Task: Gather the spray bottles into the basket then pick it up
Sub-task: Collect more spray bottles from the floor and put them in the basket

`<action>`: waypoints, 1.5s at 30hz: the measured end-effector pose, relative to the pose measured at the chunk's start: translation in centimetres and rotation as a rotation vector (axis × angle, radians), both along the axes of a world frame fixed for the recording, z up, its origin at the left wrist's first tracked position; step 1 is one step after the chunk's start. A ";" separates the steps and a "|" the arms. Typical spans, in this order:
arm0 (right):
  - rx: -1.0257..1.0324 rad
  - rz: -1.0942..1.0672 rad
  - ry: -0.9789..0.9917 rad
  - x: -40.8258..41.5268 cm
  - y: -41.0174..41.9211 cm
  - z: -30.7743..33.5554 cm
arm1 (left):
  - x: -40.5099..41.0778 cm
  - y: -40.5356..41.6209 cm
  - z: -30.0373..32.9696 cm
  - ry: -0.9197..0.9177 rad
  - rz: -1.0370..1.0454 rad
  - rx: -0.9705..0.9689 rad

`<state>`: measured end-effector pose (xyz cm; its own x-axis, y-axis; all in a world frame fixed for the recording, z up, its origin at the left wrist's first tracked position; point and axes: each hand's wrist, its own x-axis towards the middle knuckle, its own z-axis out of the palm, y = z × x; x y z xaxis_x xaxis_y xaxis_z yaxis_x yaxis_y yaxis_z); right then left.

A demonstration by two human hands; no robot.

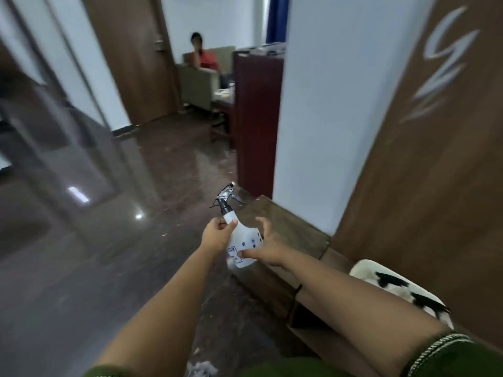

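bottle point(241, 242) first: a white spray bottle with a black trigger head is held in mid-air above the dark floor, just left of the low wooden ledge point(288, 235). left hand point(217, 236) curls round its neck below the trigger, right hand point(265, 247) grasps the body, thumb pressing the label. no basket shows, so i'd keep it upright and held firmly by the neck until one is in sight.

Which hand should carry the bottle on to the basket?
Left, probably. The left hand wraps the white plastic spray bottle at its neck; the right hand only pinches its body. No basket in view.
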<state>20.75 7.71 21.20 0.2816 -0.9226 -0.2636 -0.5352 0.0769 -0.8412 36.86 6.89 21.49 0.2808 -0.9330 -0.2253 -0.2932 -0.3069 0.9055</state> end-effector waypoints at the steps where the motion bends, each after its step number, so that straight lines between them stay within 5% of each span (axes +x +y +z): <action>1: -0.001 -0.049 0.017 -2.4 -0.6 -0.1 | -2.4 -1.3 -0.1 0.020 -0.053 0.008; 11: -0.005 -0.590 0.033 -18.2 -1.5 -1.0 | -21.4 -9.7 -0.2 0.025 -0.610 -0.006; 20: 0.002 -0.897 0.207 -24.1 4.3 -4.3 | -30.7 -10.4 -1.4 0.203 -1.093 0.022; 24: 0.030 -1.010 0.212 -25.7 7.2 -6.4 | -33.6 -9.4 -2.6 0.066 -1.300 -0.077; 30: 0.101 -1.101 0.241 -28.6 8.4 -9.6 | -36.4 -7.5 -5.7 -0.192 -1.429 -0.255; 37: 0.295 -1.142 0.122 -31.1 6.9 -14.3 | -38.2 -6.2 -10.9 -0.310 -1.477 -0.166; 45: 0.544 -0.827 0.124 -31.5 6.4 -18.7 | -38.1 -5.9 -17.4 -0.392 -1.524 -0.043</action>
